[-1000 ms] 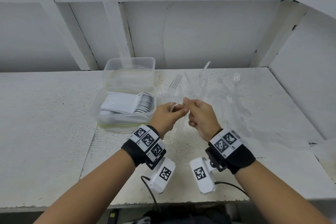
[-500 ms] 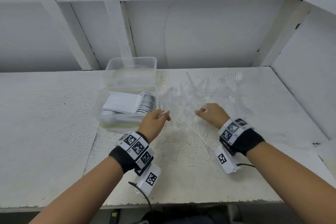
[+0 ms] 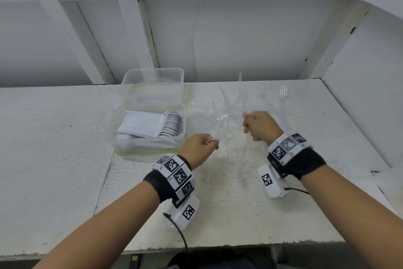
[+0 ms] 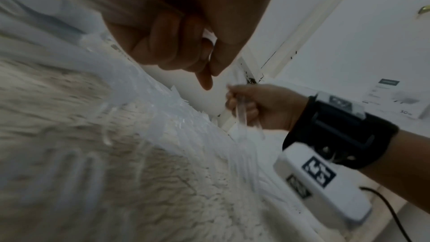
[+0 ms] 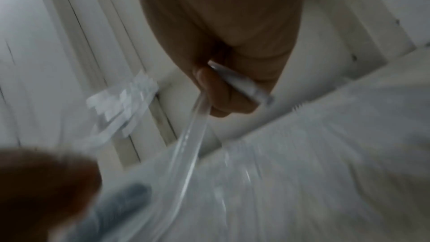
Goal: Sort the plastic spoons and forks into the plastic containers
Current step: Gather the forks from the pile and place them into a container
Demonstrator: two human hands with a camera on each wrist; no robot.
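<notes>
A loose pile of clear plastic cutlery (image 3: 237,105) lies on the white table, right of two stacked-looking tubs. My left hand (image 3: 201,148) hovers at the pile's near left edge and grips clear plastic forks (image 3: 221,117), tines pointing away. My right hand (image 3: 258,125) is raised over the pile's near right and grips clear cutlery (image 5: 239,84), handles hanging down (image 3: 246,157); fork or spoon I cannot tell. The near container (image 3: 113,137) holds a row of white spoons (image 3: 172,124). The far container (image 3: 152,81) looks empty.
The white table (image 3: 54,159) ends at a front edge close to my body. A white wall with slanted beams (image 3: 139,50) stands behind the tubs, and a side wall (image 3: 359,83) closes the right. Camera cables hang from both wrists.
The hands, joined a second ago, have parted. My right hand went down onto the pile and has now lifted with clear cutlery. My left hand keeps its forks, slightly lower and nearer.
</notes>
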